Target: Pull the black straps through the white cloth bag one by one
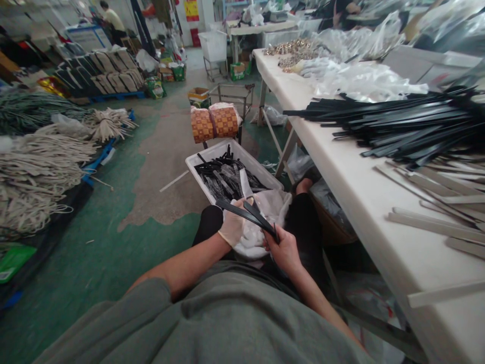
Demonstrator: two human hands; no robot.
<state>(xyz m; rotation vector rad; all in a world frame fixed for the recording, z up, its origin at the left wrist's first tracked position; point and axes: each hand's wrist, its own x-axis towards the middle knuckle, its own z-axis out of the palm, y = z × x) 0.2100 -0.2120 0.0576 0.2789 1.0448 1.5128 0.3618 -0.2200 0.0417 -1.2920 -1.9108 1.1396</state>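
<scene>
My left hand (231,227), in a pale thin glove, is closed around a black strap (255,218) above my lap. The strap looks folded, with one end sticking out to the left past that hand. My right hand (285,250) is bare and pinches the strap's other part on the right. Beneath both hands, a white plastic bag (250,241) lies on my lap, partly covered by them. Just ahead, a white bin (196,178) holds many black strips (223,177), some in clear wrapping. A pale strip (245,183) stands up behind my left hand.
To the right runs a long white table (341,182) with black straps (409,121), beige strips (435,225) and plastic bags (352,78). A checkered roll (214,123) sits beyond the bin. Bundles of beige cords (41,167) lie at left. A person (112,23) sits far back.
</scene>
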